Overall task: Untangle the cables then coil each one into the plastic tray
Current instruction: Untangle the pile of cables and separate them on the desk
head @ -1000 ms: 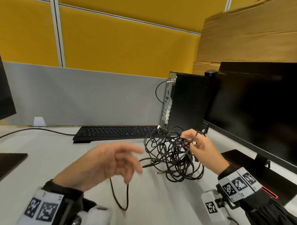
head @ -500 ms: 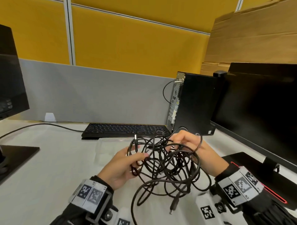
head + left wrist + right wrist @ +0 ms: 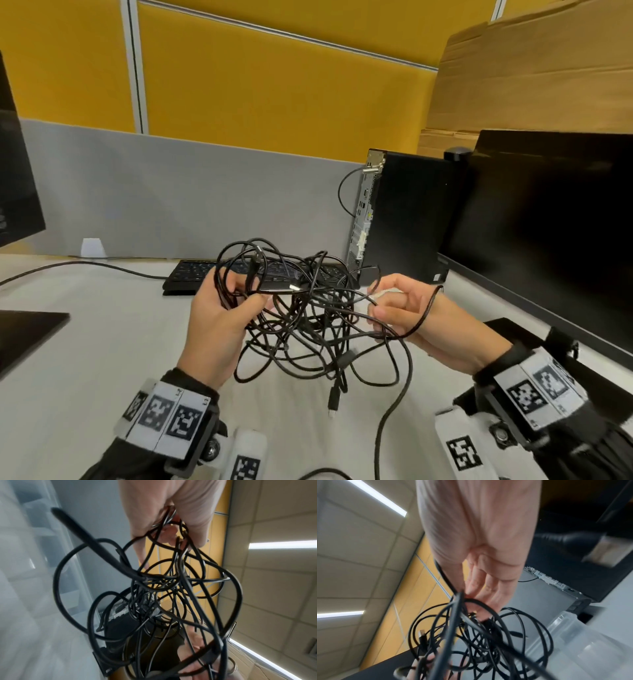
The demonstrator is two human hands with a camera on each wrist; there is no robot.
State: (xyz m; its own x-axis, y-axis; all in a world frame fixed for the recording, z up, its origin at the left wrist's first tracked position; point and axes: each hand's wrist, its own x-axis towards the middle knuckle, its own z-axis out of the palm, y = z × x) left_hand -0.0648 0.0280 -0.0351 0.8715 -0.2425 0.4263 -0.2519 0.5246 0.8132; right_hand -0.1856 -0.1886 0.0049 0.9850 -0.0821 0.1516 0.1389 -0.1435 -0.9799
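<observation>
A tangle of black cables point(image 3: 308, 318) hangs above the white desk, held between both hands. My left hand point(image 3: 236, 294) grips several loops on the tangle's left side, fingers curled round them point(image 3: 164, 524). My right hand point(image 3: 383, 301) pinches a strand on the right side, and one loop runs round the back of that hand. A plug point(image 3: 334, 399) dangles below the tangle, and one cable trails down toward me. The clear plastic tray point(image 3: 573, 635) lies on the desk under and beyond the cables; the head view mostly hides it.
A black keyboard point(image 3: 191, 277) lies behind the tangle, with a PC tower point(image 3: 404, 219) to its right. A large monitor point(image 3: 548, 222) fills the right side. Another monitor point(image 3: 17, 192) and its base point(image 3: 27, 329) stand at the left. A grey partition closes the back.
My left hand, open beside the tangle a second ago, has taken hold of its left loops. Both hands have raised the tangle off the desk and drawn it wider.
</observation>
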